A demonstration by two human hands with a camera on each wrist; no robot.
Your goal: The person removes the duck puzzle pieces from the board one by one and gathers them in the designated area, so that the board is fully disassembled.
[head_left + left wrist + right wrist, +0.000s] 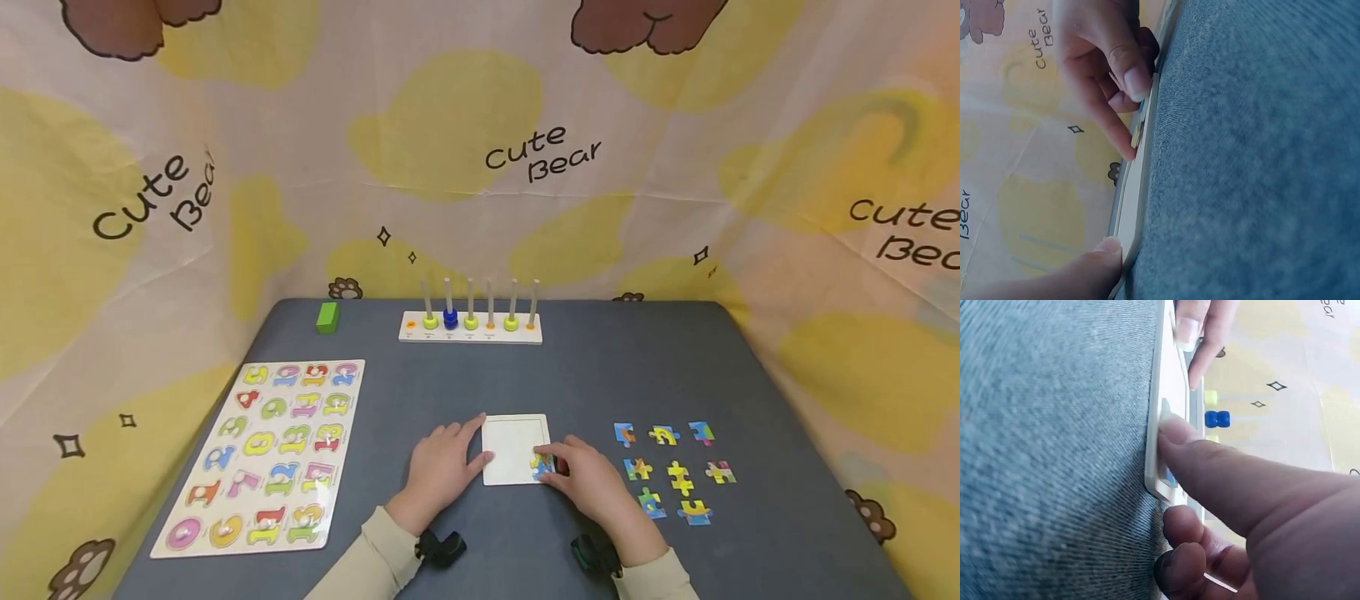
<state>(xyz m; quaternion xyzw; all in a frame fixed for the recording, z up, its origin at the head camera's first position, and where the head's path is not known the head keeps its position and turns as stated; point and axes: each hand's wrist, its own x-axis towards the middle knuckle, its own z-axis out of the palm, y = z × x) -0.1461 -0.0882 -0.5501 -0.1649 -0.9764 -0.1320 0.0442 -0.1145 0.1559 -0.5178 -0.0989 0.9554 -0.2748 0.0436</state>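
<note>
A white square puzzle tray (513,446) lies flat on the table. In its lower right corner is a jigsaw piece (538,467) with yellow and blue print. My right hand (588,483) pinches this piece between thumb and index finger, partly covering it. The right wrist view shows the right thumb (1180,430) pressed on the piece at the tray's surface. My left hand (441,467) touches the tray's left side, thumb on the rim and index finger at the upper left corner, both fairly straight. In the left wrist view the left thumb (1107,247) rests on the rim.
Several loose jigsaw pieces (680,478) lie in rows to the right. At the left is a number puzzle board (281,454). A peg counter (470,329) with rings and a green block (327,317) stand at the back of the grey table (585,375).
</note>
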